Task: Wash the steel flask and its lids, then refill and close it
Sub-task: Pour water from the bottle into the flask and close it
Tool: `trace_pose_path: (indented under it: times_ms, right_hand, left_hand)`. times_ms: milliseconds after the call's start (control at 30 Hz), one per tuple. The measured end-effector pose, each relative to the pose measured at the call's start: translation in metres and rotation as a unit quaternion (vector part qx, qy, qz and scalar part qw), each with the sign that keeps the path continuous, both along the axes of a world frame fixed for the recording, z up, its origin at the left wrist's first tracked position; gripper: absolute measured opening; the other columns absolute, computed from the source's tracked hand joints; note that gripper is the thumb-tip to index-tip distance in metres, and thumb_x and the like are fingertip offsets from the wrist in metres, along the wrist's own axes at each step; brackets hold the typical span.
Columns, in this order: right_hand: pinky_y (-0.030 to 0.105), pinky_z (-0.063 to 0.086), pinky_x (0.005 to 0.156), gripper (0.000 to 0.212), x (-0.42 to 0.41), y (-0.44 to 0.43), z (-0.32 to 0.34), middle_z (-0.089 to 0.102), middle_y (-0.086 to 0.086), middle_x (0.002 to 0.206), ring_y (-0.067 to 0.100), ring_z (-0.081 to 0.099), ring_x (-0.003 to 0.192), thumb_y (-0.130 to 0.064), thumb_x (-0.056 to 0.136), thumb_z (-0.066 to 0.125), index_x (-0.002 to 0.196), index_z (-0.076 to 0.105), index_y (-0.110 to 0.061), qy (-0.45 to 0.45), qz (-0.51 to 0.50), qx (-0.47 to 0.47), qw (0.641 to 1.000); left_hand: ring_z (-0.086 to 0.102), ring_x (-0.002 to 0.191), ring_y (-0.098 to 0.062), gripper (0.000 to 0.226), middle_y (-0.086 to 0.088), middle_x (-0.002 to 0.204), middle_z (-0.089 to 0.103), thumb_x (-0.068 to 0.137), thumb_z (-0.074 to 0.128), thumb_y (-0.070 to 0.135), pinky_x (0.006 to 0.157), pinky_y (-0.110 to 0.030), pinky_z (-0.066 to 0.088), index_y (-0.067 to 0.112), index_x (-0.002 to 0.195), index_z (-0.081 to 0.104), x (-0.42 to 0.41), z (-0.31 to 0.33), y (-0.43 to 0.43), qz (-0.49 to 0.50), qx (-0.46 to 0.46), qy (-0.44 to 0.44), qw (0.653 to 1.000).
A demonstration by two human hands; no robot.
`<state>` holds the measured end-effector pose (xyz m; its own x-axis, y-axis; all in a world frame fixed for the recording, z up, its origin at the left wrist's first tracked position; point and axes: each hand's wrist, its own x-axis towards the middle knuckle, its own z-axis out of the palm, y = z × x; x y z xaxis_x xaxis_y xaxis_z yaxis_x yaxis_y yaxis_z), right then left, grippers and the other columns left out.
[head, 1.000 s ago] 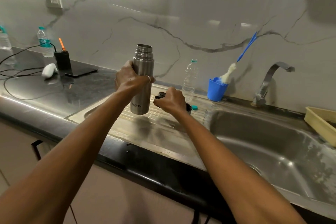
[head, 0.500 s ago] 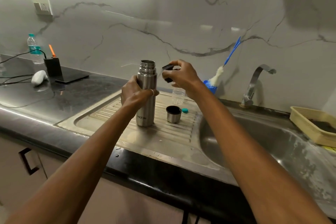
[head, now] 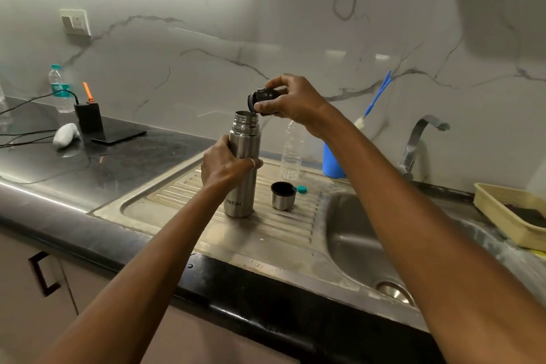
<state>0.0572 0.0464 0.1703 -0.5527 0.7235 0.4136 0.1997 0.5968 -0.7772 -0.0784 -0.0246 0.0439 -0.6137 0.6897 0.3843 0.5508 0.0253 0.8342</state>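
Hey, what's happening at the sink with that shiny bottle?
A person is working on a steel flask that stands upright on the sink's drainboard. The left hand grips the flask's body. The right hand holds the black stopper, tilted, just above the flask's open mouth. The steel cup lid sits beside the flask, open side up.

- I read the flask (head: 243, 195) as brushed steel with a satin finish.
- Inner lid (head: 261, 96): black plastic, glossy.
- Drainboard (head: 165, 204): ribbed steel, dull, stained.
- Countertop (head: 127, 159): dark polished stone.
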Motion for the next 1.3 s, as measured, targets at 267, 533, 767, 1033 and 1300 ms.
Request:
trace_pose_path:
  times_ms: [267, 533, 767, 1033, 1300]
  right_hand:
    - [0.027, 0.051, 0.086, 0.060, -0.022, 0.002, 0.034, 0.064, 0.009, 0.122, 0.023, 0.063, 0.110, -0.006, 0.080, 0.080, 0.134, 0.057, -0.015, -0.156, 0.026, 0.042, 0.987]
    - [0.032, 0.047, 0.101, 0.054, -0.033, 0.000, 0.034, 0.062, 0.005, 0.123, 0.022, 0.057, 0.117, -0.002, 0.088, 0.071, 0.139, 0.056, -0.009, -0.248, 0.050, 0.055, 0.966]
    - [0.037, 0.045, 0.111, 0.053, -0.035, 0.000, 0.032, 0.060, 0.010, 0.133, 0.024, 0.055, 0.125, 0.003, 0.089, 0.067, 0.140, 0.055, -0.006, -0.274, 0.056, 0.055, 0.958]
    - [0.027, 0.053, 0.095, 0.045, -0.040, 0.000, 0.028, 0.064, 0.003, 0.121, 0.020, 0.060, 0.115, -0.013, 0.089, 0.074, 0.133, 0.064, -0.012, -0.289, 0.046, 0.072, 0.954]
    - [0.024, 0.055, 0.073, 0.060, -0.045, 0.001, 0.026, 0.067, 0.003, 0.109, 0.013, 0.063, 0.090, -0.057, 0.080, 0.077, 0.116, 0.068, -0.009, -0.311, -0.032, 0.120, 0.942]
  left_hand:
    - [0.060, 0.098, -0.022, 0.066, -0.002, 0.108, 0.064, 0.069, 0.090, 0.037, 0.085, -0.040, 0.053, 0.021, 0.123, 0.056, -0.005, -0.006, 0.004, -0.004, -0.006, 0.006, 1.000]
    - [0.061, 0.103, -0.023, 0.072, -0.002, 0.115, 0.064, 0.070, 0.090, 0.038, 0.091, -0.044, 0.055, 0.023, 0.128, 0.052, -0.011, -0.011, 0.011, -0.031, -0.015, 0.014, 0.999]
    - [0.061, 0.103, -0.023, 0.070, -0.002, 0.115, 0.064, 0.069, 0.090, 0.039, 0.088, -0.041, 0.053, 0.022, 0.126, 0.052, -0.016, -0.013, 0.013, -0.042, -0.018, 0.013, 0.999]
    - [0.060, 0.103, -0.024, 0.070, -0.003, 0.114, 0.064, 0.070, 0.090, 0.038, 0.091, -0.043, 0.054, 0.022, 0.126, 0.052, -0.017, -0.012, 0.014, -0.046, -0.022, 0.015, 0.999]
    - [0.058, 0.100, -0.021, 0.071, 0.002, 0.109, 0.059, 0.069, 0.091, 0.041, 0.082, -0.035, 0.048, 0.023, 0.125, 0.052, -0.019, -0.014, 0.017, -0.041, -0.022, 0.021, 0.999]
